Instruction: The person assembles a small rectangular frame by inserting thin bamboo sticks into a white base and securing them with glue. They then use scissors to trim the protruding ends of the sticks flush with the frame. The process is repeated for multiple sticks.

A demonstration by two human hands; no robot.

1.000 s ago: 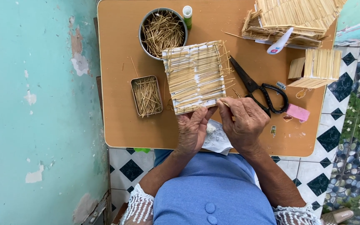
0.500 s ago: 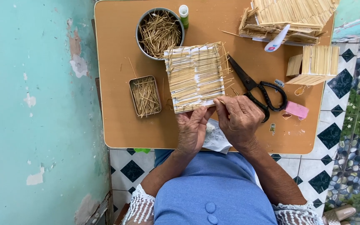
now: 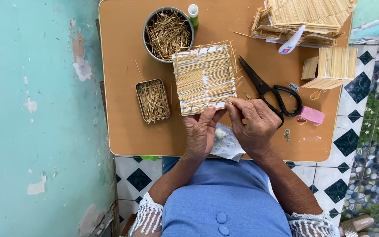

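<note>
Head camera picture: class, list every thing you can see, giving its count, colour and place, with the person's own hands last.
table: one, brown, centre
stick panel: one, pale straw, mid-table, near edge at both hands
round bowl: one, grey, full of thin sticks, far side
small tin: one, metal, holds sticks, left of panel
glue bottle: one, white and green, beside bowl
scissors: one pair, black, right of panel
stacked panels: a pile, straw, far right corner
small stick house: one, straw, right edge
pink block: one, right of scissors
white paper: one, under hands
left hand: touches panel edge
right hand: pinches at panel edge
</note>
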